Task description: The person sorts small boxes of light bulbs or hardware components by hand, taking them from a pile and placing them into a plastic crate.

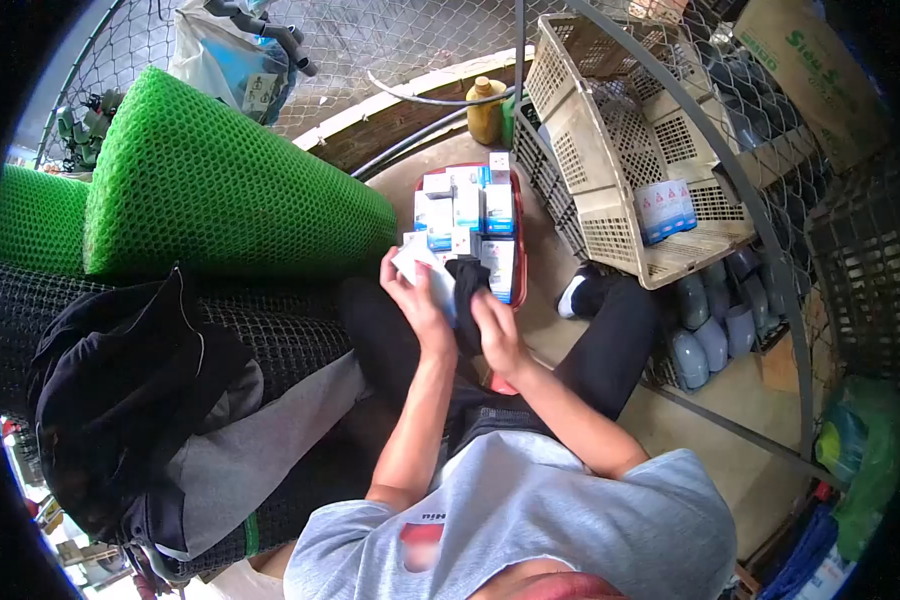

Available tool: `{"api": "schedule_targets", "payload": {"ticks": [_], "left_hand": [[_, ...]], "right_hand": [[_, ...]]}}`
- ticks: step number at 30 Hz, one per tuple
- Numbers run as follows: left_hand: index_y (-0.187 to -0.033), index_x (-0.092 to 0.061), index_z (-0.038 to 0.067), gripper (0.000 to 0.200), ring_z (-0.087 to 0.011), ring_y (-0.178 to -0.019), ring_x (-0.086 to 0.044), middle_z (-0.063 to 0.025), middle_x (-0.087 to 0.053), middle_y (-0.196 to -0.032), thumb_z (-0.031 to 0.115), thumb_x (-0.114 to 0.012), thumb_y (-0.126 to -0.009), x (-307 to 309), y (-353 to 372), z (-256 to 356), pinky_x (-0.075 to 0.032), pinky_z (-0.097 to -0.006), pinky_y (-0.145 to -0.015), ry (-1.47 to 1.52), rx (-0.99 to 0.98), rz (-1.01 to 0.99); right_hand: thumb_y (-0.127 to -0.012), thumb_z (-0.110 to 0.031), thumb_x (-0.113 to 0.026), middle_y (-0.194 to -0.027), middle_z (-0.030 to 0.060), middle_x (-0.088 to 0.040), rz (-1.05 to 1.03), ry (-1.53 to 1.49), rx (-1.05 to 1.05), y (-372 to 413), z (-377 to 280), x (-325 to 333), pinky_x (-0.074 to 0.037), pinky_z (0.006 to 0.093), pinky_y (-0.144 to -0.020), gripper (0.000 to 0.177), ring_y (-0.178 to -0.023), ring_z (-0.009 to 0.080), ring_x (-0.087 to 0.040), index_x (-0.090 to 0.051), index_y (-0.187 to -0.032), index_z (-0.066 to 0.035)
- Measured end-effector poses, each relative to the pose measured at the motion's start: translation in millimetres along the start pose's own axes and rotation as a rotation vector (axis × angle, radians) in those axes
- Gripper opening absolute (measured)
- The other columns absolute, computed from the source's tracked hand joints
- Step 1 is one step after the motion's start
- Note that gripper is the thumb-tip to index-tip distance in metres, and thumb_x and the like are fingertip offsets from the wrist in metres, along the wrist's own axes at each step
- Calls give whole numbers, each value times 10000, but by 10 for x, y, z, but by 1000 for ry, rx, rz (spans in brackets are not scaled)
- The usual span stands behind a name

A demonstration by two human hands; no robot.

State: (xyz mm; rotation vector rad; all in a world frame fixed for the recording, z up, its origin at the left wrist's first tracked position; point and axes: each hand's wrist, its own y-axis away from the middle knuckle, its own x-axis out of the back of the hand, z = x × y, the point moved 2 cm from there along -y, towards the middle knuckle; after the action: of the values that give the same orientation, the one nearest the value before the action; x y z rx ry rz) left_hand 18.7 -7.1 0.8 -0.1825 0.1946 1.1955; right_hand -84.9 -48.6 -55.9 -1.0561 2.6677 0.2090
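My left hand is closed around a small white and pale blue box, tilted in front of my lap. In my right hand is a bunched black cloth, pressed close to the box's right side. Just beyond both hands, several white and blue boxes stand packed and stacked in a red tray on the floor. Part of the tray's near side is hidden by my hands.
Green plastic mesh rolls and a dark jacket lie on the left. A beige crate holding a blue-white box leans at the right, above grey pipe fittings. A yellow bottle stands behind the tray.
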Motion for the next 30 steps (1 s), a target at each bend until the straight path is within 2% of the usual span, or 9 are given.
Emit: {"api": "schedule_targets", "payload": {"ticks": [5, 9, 13, 16, 19, 22, 24, 28, 30], "left_hand": [[-1483, -272, 35, 673, -300, -1246, -498, -220, -468, -1355, 81, -667, -940, -151, 180, 113, -384, -460, -1085, -241, -308, -332], [-1467, -249, 67, 735, -311, -1228, -509, -237, -443, -1349, 14, -697, -887, -124, 97, -45, -414, -483, -1053, -159, -458, -377], [-1460, -223, 92, 786, -320, -1207, -514, -236, -454, -1321, -7, -710, -851, -87, -19, -8, -428, -499, -1040, -345, -794, -427], [-1462, -230, 84, 725, -284, -1160, -558, -213, -491, -1278, -45, -671, -901, -41, -144, -90, -467, -436, -1012, -315, -500, -304], [-1449, -301, 53, 651, -246, -1185, -560, -206, -512, -1313, 124, -727, -962, 91, -313, -294, -469, -389, -1013, -344, -186, -172], [-1473, -304, 59, 653, -244, -1207, -558, -181, -530, -1335, 258, -702, -995, 511, -280, -1122, -469, -384, -1019, -303, 203, -28], [-1484, -272, 65, 690, -280, -1193, -574, -196, -528, -1341, 135, -681, -933, 564, -66, -1323, -499, -408, -994, -59, 493, -18], [-1515, -237, 98, 774, -308, -1195, -596, -236, -528, -1345, 51, -656, -867, 383, 335, -1422, -539, -418, -955, -5, 647, -117], [-1562, -185, 97, 856, -310, -1229, -581, -246, -503, -1399, 56, -689, -871, 275, 476, -1392, -533, -421, -971, -45, 687, -217]], "right_hand": [[-1097, -322, -466, -1291, 75, -652, 156, -843, -531, -23, -381, -135, -450, 353, -1053, 403, -1215, 172, -587, -599, -1354, -42], [-1091, -303, -486, -1302, 73, -648, 221, -780, -509, -52, -320, -34, -454, 377, -1058, 383, -1224, 180, -584, -606, -1347, -45], [-1077, -216, -541, -1173, 72, -701, 204, -671, -510, -19, -327, 132, -520, 312, -910, 316, -1042, 158, -659, -639, -1302, -17], [-1028, -130, -627, -1049, 44, -729, 164, -399, -422, 46, -295, 282, -519, 261, -831, 222, -947, 98, -654, -717, -1165, 19], [-997, -111, -654, -1057, 56, -734, 181, -128, -333, 113, -217, 531, -516, 267, -848, 233, -940, 115, -661, -713, -1163, 42], [-900, -235, -749, -1009, 168, -730, 94, 649, -98, 44, -132, 857, -531, 369, -878, 403, -970, 256, -699, -663, -1167, 55], [-830, -403, -817, -1022, 212, -700, 11, 961, -117, 9, -294, 867, -536, 421, -884, 640, -967, 347, -698, -596, -1237, 38], [-718, -545, -871, -1075, 250, -699, -220, 849, -365, -65, -174, 793, -547, 457, -885, 863, -1009, 371, -704, -588, -1281, 45], [-757, -456, -846, -1073, 238, -731, -239, 853, -356, -99, 36, 806, -559, 435, -870, 744, -996, 352, -730, -617, -1268, 34]]}}
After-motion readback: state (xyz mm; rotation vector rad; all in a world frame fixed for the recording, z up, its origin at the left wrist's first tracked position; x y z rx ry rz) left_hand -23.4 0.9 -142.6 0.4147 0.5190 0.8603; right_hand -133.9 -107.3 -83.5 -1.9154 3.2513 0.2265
